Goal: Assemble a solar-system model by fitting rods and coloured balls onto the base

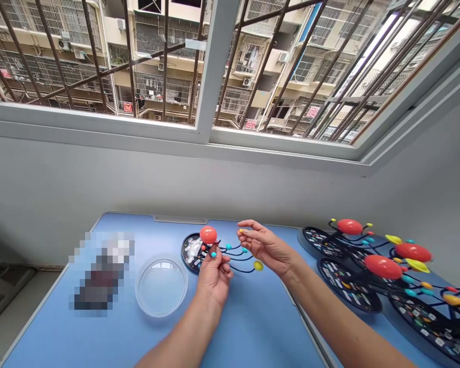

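Note:
A small solar system model stands on the blue table, its round black base covered with little printed pictures. At its top sits a red ball, and thin black arms carry teal balls and a larger yellow piece out to the right. My left hand is closed around the model's arms, with a teal ball at the thumb; its exact grip is partly hidden by the fingers. Right of the model, my right hand pinches a small yellow ball between thumb and finger, raised above the table.
A clear round dish lies left of the model, with a pixelated object beyond it. Several similar models with red balls crowd the right side of the blue table. A wall and barred window rise behind.

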Demonstrator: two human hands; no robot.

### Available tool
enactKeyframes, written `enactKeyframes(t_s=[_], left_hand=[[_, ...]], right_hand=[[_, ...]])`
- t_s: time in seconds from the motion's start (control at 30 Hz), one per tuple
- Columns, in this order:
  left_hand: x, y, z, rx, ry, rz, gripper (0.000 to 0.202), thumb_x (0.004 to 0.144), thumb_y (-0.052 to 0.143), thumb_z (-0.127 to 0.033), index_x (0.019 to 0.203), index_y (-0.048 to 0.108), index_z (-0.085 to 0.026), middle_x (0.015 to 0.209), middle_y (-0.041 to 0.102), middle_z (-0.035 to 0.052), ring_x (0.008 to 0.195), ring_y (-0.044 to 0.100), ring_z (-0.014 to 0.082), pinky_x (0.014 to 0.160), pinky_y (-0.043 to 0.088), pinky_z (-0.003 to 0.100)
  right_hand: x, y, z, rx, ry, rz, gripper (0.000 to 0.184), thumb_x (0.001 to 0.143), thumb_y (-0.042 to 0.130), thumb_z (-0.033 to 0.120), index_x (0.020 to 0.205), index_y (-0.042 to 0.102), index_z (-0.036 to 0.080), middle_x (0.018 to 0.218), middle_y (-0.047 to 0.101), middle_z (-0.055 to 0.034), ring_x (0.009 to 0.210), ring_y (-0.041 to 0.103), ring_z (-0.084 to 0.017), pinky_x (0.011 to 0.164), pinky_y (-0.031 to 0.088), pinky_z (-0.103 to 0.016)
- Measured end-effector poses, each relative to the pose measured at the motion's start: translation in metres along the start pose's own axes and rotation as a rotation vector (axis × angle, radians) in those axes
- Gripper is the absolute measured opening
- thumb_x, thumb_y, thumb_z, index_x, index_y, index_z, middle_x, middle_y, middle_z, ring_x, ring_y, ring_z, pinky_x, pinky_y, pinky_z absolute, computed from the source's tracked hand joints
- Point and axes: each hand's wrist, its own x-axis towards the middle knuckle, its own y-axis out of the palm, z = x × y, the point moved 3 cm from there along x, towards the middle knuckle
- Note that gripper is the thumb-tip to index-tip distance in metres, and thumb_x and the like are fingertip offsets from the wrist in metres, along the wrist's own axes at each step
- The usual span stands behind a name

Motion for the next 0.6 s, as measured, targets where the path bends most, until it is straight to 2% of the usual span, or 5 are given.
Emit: enactKeyframes(t_s=[0.23, 0.37, 0.5, 0.6], left_hand=[[0.005, 0.000, 0.000, -0.042, 0.021, 0.016, 0.016, 0.070, 0.068, -0.018, 0.078, 0.054, -0.015, 0.048, 0.054, -0.0021, 0.034, 0.043, 0.0046, 0.036, 0.029, 0.014], [0.008, -0.002, 0.000, -0.047, 0.028, 0.034, 0.018, 0.068, 0.070, -0.019, 0.075, 0.054, -0.014, 0.048, 0.054, -0.0018, 0.035, 0.042, 0.0046, 0.036, 0.028, 0.014], [0.009, -0.003, -0.001, -0.050, 0.024, 0.049, 0.022, 0.065, 0.073, -0.020, 0.076, 0.054, -0.013, 0.047, 0.054, -0.0019, 0.035, 0.043, 0.0048, 0.036, 0.028, 0.014], [0.009, -0.003, 0.000, -0.066, 0.015, 0.057, 0.019, 0.068, 0.070, -0.018, 0.076, 0.053, -0.013, 0.047, 0.054, -0.0016, 0.035, 0.043, 0.0050, 0.036, 0.029, 0.014]], right_hand=[[0.009, 0.001, 0.005, -0.067, 0.048, -0.018, 0.022, 0.053, 0.079, 0.021, 0.067, 0.063, 0.016, 0.068, 0.067, -0.0021, 0.061, 0.059, -0.007, 0.057, 0.047, -0.017], [0.012, 0.001, 0.002, -0.110, 0.057, 0.012, 0.022, 0.055, 0.079, 0.023, 0.063, 0.059, 0.017, 0.064, 0.065, -0.0003, 0.056, 0.056, -0.006, 0.052, 0.045, -0.017], [0.014, 0.002, -0.001, -0.125, 0.044, 0.012, 0.025, 0.052, 0.080, 0.022, 0.067, 0.060, 0.019, 0.060, 0.063, 0.0023, 0.051, 0.053, -0.005, 0.049, 0.044, -0.016], [0.014, 0.003, -0.001, -0.112, 0.051, 0.020, 0.022, 0.057, 0.078, 0.024, 0.068, 0.061, 0.018, 0.064, 0.065, 0.0008, 0.056, 0.056, -0.006, 0.054, 0.046, -0.016]])
